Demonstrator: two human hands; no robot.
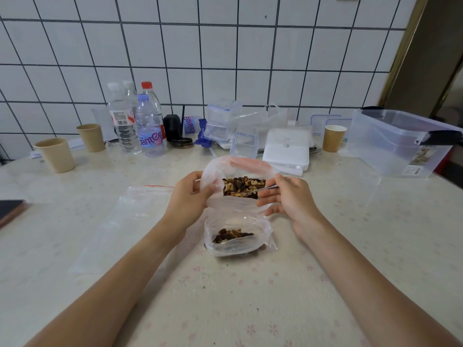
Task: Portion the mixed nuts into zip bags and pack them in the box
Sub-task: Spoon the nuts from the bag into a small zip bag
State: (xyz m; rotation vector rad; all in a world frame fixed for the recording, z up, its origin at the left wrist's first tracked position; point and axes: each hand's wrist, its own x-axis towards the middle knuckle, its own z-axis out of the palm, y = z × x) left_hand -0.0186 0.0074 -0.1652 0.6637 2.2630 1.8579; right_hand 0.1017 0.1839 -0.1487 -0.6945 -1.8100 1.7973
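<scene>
A clear zip bag (pixel 235 221) stands open at the table's middle, with a small heap of mixed nuts (pixel 231 235) at its bottom. My left hand (pixel 186 196) grips the bag's left rim and holds its mouth open. Just behind lies the supply of mixed nuts (pixel 244 185) in a clear bag or tub. My right hand (pixel 285 196) holds a metal spoon (pixel 260 190) whose bowl carries nuts over the supply, right at the bag's mouth. An empty zip bag (pixel 120 221) with a red seal line lies flat to the left. The clear plastic box (pixel 400 141) sits at the far right.
Water bottles (pixel 147 126), paper cups (pixel 56 154) (pixel 333 137), clear containers (pixel 223 121) and a white pack (pixel 286 149) crowd the back of the table along the tiled wall. A dark phone (pixel 10 210) lies at the left edge.
</scene>
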